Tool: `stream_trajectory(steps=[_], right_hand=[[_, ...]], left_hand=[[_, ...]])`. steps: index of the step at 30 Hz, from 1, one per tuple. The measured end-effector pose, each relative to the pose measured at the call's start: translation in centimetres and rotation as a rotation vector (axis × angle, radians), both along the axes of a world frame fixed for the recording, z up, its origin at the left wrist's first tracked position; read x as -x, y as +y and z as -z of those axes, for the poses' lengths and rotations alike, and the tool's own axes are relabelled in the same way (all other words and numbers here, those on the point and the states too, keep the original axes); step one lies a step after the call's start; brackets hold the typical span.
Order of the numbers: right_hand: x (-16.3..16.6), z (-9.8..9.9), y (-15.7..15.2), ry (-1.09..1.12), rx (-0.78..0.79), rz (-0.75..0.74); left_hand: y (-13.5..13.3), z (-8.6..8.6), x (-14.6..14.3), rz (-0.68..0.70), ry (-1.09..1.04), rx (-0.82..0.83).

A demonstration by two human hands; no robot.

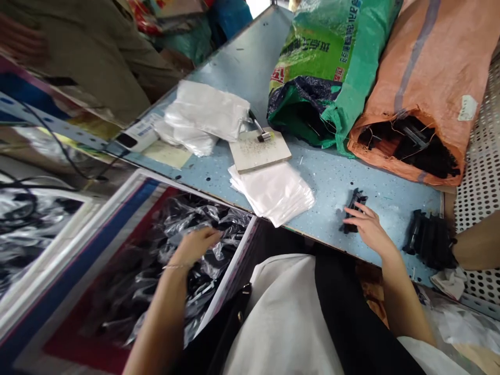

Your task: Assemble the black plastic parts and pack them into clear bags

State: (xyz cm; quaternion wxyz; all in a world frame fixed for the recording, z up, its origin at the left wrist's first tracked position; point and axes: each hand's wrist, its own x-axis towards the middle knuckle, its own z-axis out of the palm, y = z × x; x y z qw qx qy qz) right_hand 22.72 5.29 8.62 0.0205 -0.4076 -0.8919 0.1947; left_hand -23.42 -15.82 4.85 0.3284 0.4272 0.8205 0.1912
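My left hand (195, 247) hangs over a bin of black parts in clear plastic bags (156, 271). Its back faces up, and its fingertips are partly hidden and blurred, so I cannot tell whether they hold anything. On the blue tabletop, my right hand (367, 226) has its fingers over a small black plastic part (356, 198) and appears to grip it; the thumb is not clear. Further right lies a group of similar black parts (427, 237). A stack of clear plastic bags (277, 192) rests at the table's front edge, between my hands.
A green woven sack (332, 57) and an orange woven sack (425, 78) lie with their mouths facing me; the orange one shows black parts. A small board (260, 151) bears a brush-like tool (263, 135). More bags (211, 107) lie behind. Another person's trousers (94, 57) show at upper left.
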Motion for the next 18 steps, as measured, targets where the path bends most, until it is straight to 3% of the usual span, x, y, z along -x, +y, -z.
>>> stream_trajectory(steps=[5, 7, 10, 13, 16, 18], right_hand=[[0.1, 0.7, -1.3, -0.042, -0.227, 0.346], [-0.2, 1.1, -2.3, -0.135, -0.233, 0.431], [-1.3, 1.3, -3.3, -0.176, -0.134, 0.56], [-1.6, 0.9, -3.3, 0.056, 0.128, 0.699], [0.8, 0.2, -3.5, 0.567, 0.614, 0.715], [4.0, 0.0, -4.1, 0.831, 0.943, 0.648]], left_hand=[[10.2, -1.1, -9.4, 0.3, 0.278, -0.487], [13.3, -1.0, -11.3, 0.356, 0.315, -0.471], [16.1, -0.6, -10.0, 0.302, 0.152, -0.378], [17.1, -0.3, -6.9, 0.145, -0.188, -0.265], [17.3, -0.4, -5.2, 0.055, -0.506, -0.173], [17.2, -0.5, -5.2, 0.036, -0.586, -0.158]])
